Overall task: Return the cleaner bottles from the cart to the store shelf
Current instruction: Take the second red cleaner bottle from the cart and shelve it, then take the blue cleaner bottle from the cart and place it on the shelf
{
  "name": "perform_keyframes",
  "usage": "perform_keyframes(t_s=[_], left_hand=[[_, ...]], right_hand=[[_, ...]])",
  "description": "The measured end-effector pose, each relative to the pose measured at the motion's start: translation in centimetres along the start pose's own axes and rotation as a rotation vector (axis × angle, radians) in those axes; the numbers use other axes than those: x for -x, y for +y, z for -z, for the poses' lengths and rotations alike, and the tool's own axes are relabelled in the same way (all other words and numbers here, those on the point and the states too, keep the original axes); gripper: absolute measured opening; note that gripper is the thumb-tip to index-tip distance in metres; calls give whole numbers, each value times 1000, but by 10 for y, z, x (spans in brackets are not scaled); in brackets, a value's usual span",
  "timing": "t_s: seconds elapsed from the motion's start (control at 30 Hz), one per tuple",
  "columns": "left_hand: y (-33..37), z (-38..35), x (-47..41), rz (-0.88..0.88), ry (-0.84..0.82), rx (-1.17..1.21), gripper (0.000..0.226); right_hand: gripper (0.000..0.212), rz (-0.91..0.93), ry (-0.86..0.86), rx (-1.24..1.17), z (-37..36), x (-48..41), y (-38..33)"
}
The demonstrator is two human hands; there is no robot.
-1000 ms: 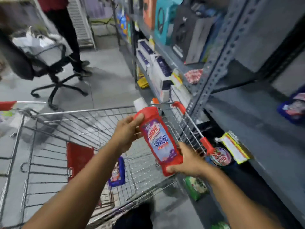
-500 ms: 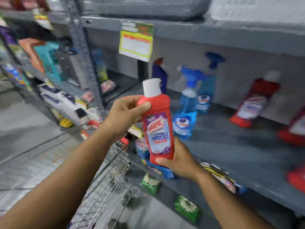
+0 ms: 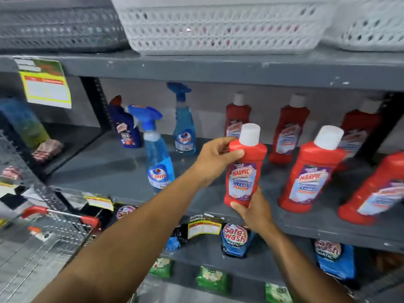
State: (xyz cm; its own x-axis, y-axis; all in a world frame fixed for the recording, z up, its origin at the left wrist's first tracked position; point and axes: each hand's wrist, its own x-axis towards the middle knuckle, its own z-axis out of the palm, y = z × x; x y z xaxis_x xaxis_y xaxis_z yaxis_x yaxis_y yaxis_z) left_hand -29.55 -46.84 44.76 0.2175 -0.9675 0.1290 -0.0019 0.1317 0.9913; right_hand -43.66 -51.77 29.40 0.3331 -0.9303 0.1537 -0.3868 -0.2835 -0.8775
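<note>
I hold a red Harpic cleaner bottle (image 3: 242, 171) with a white cap upright over the front part of the grey store shelf (image 3: 113, 171). My left hand (image 3: 215, 159) grips its shoulder just below the cap. My right hand (image 3: 251, 209) cups its base from below. Several matching red Harpic bottles (image 3: 310, 171) stand on the shelf to the right and behind. The wire cart (image 3: 43, 237) with its red handle shows at the lower left.
Two blue Colin spray bottles (image 3: 158, 154) and a dark blue Harpic bottle (image 3: 126, 127) stand left of the held bottle. White and grey baskets (image 3: 218, 25) sit on the shelf above. Safewash pouches (image 3: 235, 239) and green packets fill the lower shelves. A yellow price tag (image 3: 47, 86) hangs at upper left.
My view swung from the cart to the shelf. Both hands carried the red bottle up and right, now close to the row of red bottles.
</note>
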Motion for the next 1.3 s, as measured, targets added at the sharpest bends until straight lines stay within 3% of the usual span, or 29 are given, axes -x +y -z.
perform_keyframes(t_s=[0.23,0.3,0.37,0.43,0.5,0.57,0.63,0.7,0.77,0.9,1.03,1.17,1.23,1.3], left_hand=[[-14,2,-3,2,-31,15,37],[-22,16,10,20,53,-31,34],[-36,41,36,53,207,-41,33],[-50,77,74,73,349,-13,25],[-63,124,117,99,482,10,14],[-71,183,169,175,652,56,10],[-82,249,233,293,907,107,20],[-96,304,288,415,1122,150,21],[-114,349,337,496,1297,217,17],[-155,412,419,655,1491,312,8],[-220,439,491,885,1606,424,19],[-274,428,515,1073,1672,580,18],[-299,418,517,1133,1740,676,22],[-319,413,520,1143,1801,842,8]], right_hand=[[73,11,16,69,6,-4,12],[80,90,88,32,11,3,5],[89,173,266,139,14,23,8],[79,249,388,300,11,55,18],[60,351,240,319,-1,81,16],[44,499,-102,170,-35,89,-1],[40,511,-422,139,-93,93,-31],[58,501,-549,147,-142,99,-60],[46,646,-590,144,-192,102,-95],[26,839,-833,86,-314,109,-190],[32,816,-1231,268,-460,142,-240],[49,703,-1649,615,-583,194,-224],[54,695,-1748,709,-631,227,-210],[57,691,-1808,784,-673,258,-192]])
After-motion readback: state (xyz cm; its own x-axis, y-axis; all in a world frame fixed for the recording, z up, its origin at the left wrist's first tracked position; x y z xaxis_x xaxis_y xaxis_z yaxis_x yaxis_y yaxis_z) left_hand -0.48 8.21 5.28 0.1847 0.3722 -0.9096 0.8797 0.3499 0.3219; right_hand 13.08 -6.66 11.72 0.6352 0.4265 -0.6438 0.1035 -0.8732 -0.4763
